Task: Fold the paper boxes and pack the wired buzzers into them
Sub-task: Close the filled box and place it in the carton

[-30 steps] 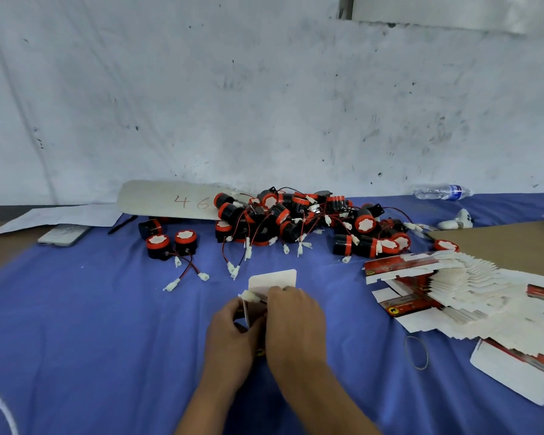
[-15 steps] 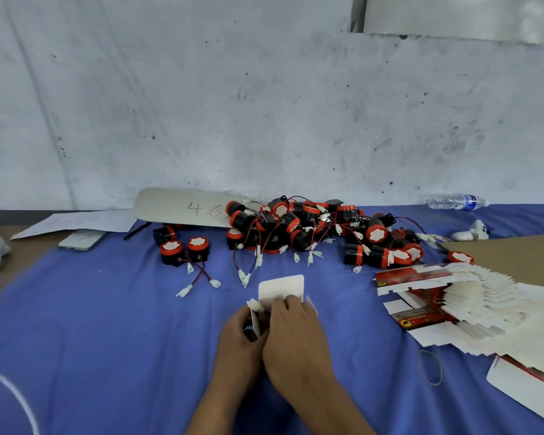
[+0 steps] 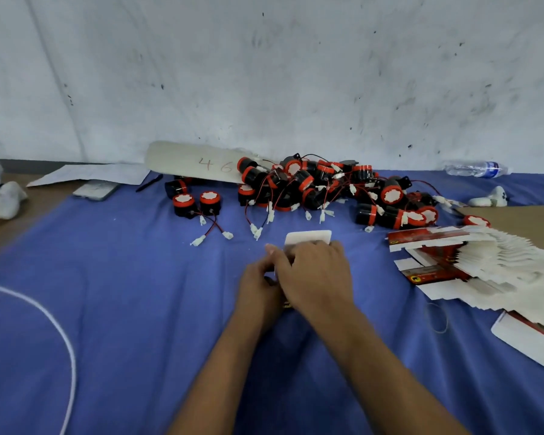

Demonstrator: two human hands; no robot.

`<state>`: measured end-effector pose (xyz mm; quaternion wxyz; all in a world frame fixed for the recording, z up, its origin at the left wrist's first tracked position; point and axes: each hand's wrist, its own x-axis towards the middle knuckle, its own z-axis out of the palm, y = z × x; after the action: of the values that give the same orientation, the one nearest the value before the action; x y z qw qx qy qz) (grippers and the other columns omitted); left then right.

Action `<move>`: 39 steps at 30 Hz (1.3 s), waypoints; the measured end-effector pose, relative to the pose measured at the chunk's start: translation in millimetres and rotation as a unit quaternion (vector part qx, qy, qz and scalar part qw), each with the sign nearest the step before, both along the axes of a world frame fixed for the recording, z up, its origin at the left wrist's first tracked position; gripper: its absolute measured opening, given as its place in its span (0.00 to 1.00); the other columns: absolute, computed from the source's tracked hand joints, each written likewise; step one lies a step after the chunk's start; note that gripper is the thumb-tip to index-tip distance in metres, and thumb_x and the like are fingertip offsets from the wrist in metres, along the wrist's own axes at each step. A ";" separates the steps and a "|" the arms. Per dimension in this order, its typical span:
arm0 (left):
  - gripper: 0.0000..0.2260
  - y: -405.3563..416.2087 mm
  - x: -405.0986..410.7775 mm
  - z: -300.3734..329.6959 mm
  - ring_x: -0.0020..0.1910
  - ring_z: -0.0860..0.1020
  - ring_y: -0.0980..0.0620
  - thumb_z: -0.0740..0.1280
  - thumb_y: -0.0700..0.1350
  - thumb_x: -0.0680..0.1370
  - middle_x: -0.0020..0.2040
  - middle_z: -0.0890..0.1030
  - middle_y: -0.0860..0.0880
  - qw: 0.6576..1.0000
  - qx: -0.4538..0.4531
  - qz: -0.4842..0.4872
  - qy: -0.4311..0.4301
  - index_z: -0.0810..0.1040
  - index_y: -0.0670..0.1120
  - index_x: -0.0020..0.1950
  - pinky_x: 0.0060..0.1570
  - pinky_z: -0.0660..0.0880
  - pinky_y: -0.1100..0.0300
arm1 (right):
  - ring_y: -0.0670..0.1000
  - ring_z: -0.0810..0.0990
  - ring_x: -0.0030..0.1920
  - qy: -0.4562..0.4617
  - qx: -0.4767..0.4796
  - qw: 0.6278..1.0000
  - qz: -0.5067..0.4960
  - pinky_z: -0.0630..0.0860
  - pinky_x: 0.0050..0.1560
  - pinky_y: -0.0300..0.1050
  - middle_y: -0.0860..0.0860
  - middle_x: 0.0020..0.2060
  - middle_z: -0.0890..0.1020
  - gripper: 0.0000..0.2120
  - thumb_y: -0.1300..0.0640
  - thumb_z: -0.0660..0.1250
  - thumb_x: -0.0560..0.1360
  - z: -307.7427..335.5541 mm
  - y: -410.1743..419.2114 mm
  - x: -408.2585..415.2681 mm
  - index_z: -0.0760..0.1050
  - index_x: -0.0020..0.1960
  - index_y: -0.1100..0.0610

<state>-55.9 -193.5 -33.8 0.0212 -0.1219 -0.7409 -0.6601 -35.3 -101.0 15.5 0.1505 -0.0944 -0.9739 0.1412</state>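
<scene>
A small paper box (image 3: 308,237) sits at the middle of the surface (image 3: 123,309), mostly covered by both hands; only its white upper flap stands out past the fingertips. The right hand (image 3: 314,274) lies over the top of the box with fingers curled down onto it, and the left hand (image 3: 258,287) holds its left side, thumb raised against the edge. The two hands press close together, touching, both clamped on the box. What is inside the box cannot be told.

Just beyond the box, toward the far wall, lies a heap of black and red buzzers (image 3: 333,189) with thin red and black wires ending in white plugs. To the left of the heap, two buzzers (image 3: 197,204) stand apart as a pair, their wires trailing nearward. On the right, a fanned stack of flat unfolded boxes (image 3: 484,262), white with red print, spreads across the blue cloth. A rubber band (image 3: 435,317) lies near that stack.

Behind the heap, a pale card (image 3: 198,163) marked "46" leans toward the wall. Farther left are a sheet of paper (image 3: 88,174), a phone (image 3: 96,189) and a dark pen (image 3: 149,183). A plastic water bottle (image 3: 474,168) lies on its side at the far right, against the wall. A white cord (image 3: 54,328) curves across the near left.
</scene>
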 end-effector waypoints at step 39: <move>0.17 -12.7 6.6 5.1 0.44 0.83 0.52 0.61 0.31 0.75 0.44 0.85 0.45 0.994 0.035 -0.088 -0.062 0.85 0.49 0.47 0.42 0.77 0.60 | 0.52 0.81 0.43 0.054 -0.027 0.941 0.333 0.76 0.47 0.51 0.50 0.42 0.85 0.07 0.63 0.68 0.76 0.3 45.9 2.2 0.85 0.46 0.55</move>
<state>-49.3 -206.2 -28.6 -0.0783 -0.1447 -0.7035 -0.6914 -33.2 -55.1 15.9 0.1449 0.2387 -0.9361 0.2140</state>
